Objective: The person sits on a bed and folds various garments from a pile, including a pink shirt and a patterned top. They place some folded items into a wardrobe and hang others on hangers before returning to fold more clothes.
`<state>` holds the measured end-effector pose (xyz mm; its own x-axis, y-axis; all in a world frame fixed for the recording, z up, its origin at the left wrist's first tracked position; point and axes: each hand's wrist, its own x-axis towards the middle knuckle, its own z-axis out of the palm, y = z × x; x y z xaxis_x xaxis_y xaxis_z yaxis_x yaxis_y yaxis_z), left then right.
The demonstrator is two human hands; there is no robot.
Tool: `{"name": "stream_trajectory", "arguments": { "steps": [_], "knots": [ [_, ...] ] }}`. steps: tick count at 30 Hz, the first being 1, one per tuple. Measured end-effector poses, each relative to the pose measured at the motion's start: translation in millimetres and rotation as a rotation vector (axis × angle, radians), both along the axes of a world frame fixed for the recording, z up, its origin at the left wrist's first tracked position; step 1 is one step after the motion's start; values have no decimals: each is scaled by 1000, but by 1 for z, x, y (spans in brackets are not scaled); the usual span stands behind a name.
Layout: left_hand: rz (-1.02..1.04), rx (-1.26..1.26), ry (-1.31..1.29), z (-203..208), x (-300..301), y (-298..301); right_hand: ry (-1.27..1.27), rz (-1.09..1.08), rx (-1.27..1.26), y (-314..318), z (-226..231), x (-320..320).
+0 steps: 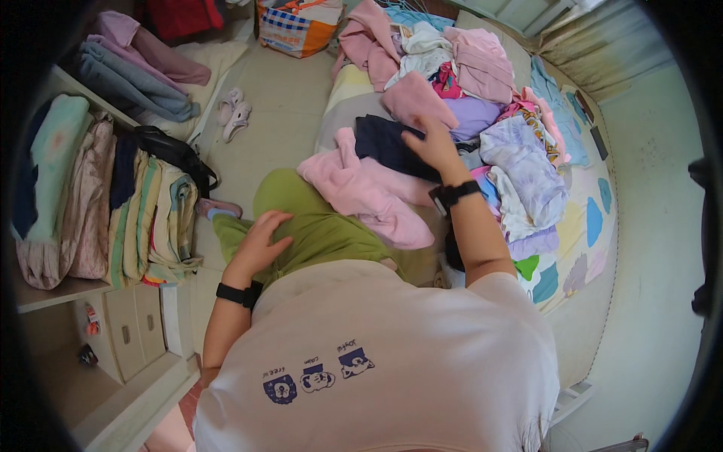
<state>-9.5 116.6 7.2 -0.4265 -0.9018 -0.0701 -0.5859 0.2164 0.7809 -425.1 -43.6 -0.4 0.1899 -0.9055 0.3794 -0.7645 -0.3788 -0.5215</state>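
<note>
Navy garment (385, 148) lies on the bed (584, 252) between a folded pink cloth (416, 100) and a pale pink garment (376, 202). The right hand (437, 148), thumb and fingers apart, is over its edge; contact I cannot tell. The left hand (258, 245), fingers spread, is by the green trousers (320, 237).

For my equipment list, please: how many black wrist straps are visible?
2: a black strap around the wrist of the left hand, another black strap around the wrist of the right hand.
</note>
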Motion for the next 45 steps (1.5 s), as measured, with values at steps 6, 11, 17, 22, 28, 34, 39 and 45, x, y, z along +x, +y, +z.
{"name": "stream_trajectory", "arguments": {
  "steps": [6, 11, 17, 22, 28, 34, 39, 45],
  "knots": [
    [17, 35, 1, 5, -3, -3, 239, -578, 47, -75, -14, -27],
    [34, 105, 18, 8, -7, -12, 297, -589, 449, -76, -31, -27],
    [35, 136, -18, 12, -14, -26, 510, -196, 124, -39, -40, -10],
    [49, 173, -22, 14, -16, -32, 455, -255, 126, -28, -50, -6],
    [29, 92, -47, 16, -17, -27, 482, -278, 135, -30, -52, -1],
    [32, 112, -137, 18, -15, -21, 494, -334, 177, -25, -51, 7],
    [43, 108, -136, 16, -10, -15, 530, -338, 183, -27, -47, 10],
    [41, 109, -106, 13, -4, -9, 542, -359, 164, -23, -50, 13]
  ]
}}
